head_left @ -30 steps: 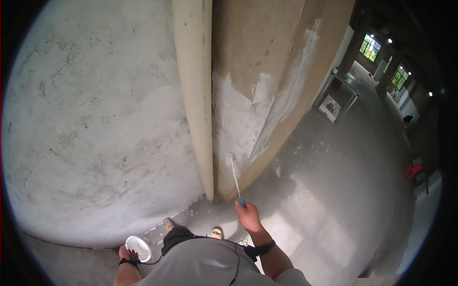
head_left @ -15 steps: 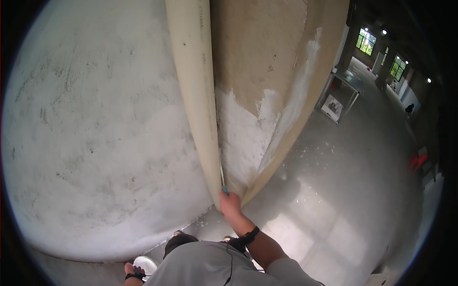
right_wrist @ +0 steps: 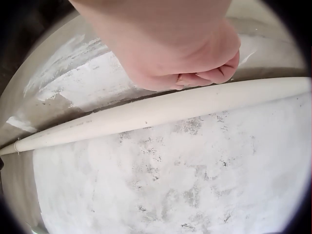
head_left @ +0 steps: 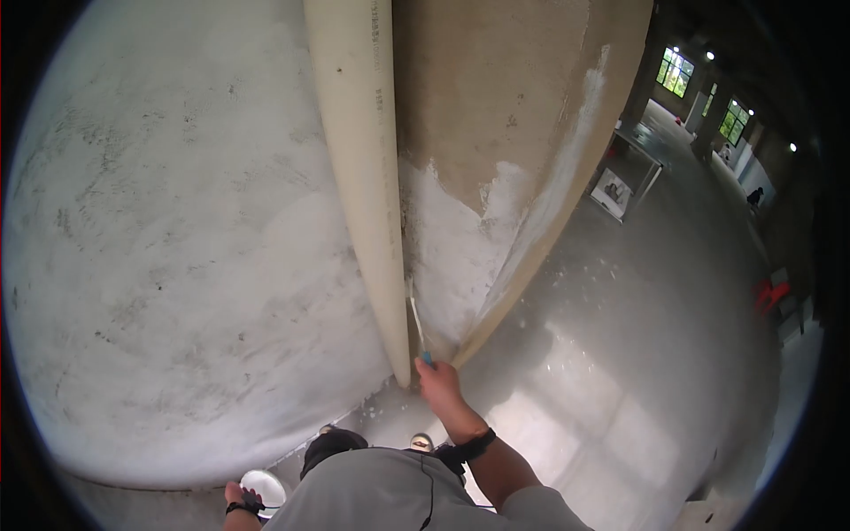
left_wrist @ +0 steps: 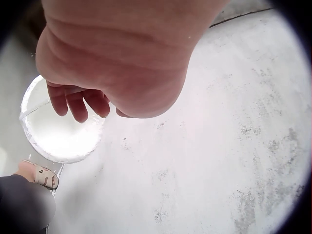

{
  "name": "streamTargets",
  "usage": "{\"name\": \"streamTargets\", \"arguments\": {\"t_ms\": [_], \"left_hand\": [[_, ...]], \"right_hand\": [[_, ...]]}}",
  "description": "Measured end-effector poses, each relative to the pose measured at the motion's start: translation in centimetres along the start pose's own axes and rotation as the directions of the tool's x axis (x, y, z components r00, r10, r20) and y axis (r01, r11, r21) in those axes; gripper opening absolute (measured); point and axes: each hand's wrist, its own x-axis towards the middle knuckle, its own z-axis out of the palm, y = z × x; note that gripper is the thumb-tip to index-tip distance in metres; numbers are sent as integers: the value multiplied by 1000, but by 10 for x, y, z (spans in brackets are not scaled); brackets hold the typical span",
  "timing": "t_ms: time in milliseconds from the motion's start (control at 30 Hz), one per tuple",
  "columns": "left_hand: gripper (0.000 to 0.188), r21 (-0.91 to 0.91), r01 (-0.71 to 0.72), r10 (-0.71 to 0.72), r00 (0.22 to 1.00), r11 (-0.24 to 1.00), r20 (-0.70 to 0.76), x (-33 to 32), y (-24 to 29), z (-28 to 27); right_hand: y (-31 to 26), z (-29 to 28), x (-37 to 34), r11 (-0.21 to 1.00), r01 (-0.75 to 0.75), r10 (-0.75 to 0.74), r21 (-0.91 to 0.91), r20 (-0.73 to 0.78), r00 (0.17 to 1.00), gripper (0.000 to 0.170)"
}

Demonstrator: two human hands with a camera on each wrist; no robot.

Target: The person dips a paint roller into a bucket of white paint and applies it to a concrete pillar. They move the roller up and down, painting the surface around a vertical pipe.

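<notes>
My right hand (head_left: pixel 440 385) grips the blue handle of a small paint roller (head_left: pixel 418 326). Its thin, white-coated rod points up into the narrow strip between the pipe (head_left: pixel 363 150) and the brown wall (head_left: pixel 474 88), with the tip right beside the pipe. In the right wrist view the fingers are curled and hide the handle. Low on the left, my left hand (head_left: pixel 235 496) holds a white bucket (left_wrist: pixel 63 160) by its bail handle (left_wrist: pixel 41 104), fingers hooked round it. White paint fills the inside of the bucket.
A white-coated wall (head_left: pixel 177 265) with dark smudges rises left of the pipe. White patches (head_left: pixel 460 239) cover the lower brown wall. A metal-framed stand (head_left: pixel 633 168), a red object (head_left: pixel 772 295) and windows lie off to the right. Paint spots dot the grey floor (head_left: pixel 637 336).
My right hand has moved the roller left, from the white patch to the gap beside the pipe, then slightly up along it. The left hand still holds the bucket.
</notes>
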Motion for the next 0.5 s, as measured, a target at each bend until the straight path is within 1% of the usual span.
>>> {"name": "streamTargets", "arguments": {"t_ms": [67,100,133,233,300,367,433,500], "left_hand": [[47,-30,-60,59,997,998,-52,-15,-5,22],[44,18,-48,49,998,999,-46,-21,-4,29],[44,20,-42,43,998,999,-51,-29,-5,34],[32,-29,-74,71,993,997,-94,-59,-14,54],[30,-54,-70,65,993,996,-95,-56,-17,56],[26,-57,-81,74,991,995,-109,-56,-20,58],[27,-48,-78,73,992,996,-104,-56,-25,60],[28,-37,-77,73,992,996,-98,-53,-32,58]], "right_hand": [[-5,-15,-16,999,-38,38,10,10,999,31],[-8,-22,-25,998,-65,64,22,27,998,31],[-9,-26,-33,997,-70,70,16,25,997,31],[-9,-43,-47,999,-42,42,3,27,999,29],[-5,-52,-52,989,-116,110,93,69,991,29],[-6,-64,-54,991,-126,122,52,89,989,29],[-12,-77,-61,990,-140,138,17,103,985,29],[-20,-89,-66,977,-185,159,105,217,963,29]]}}
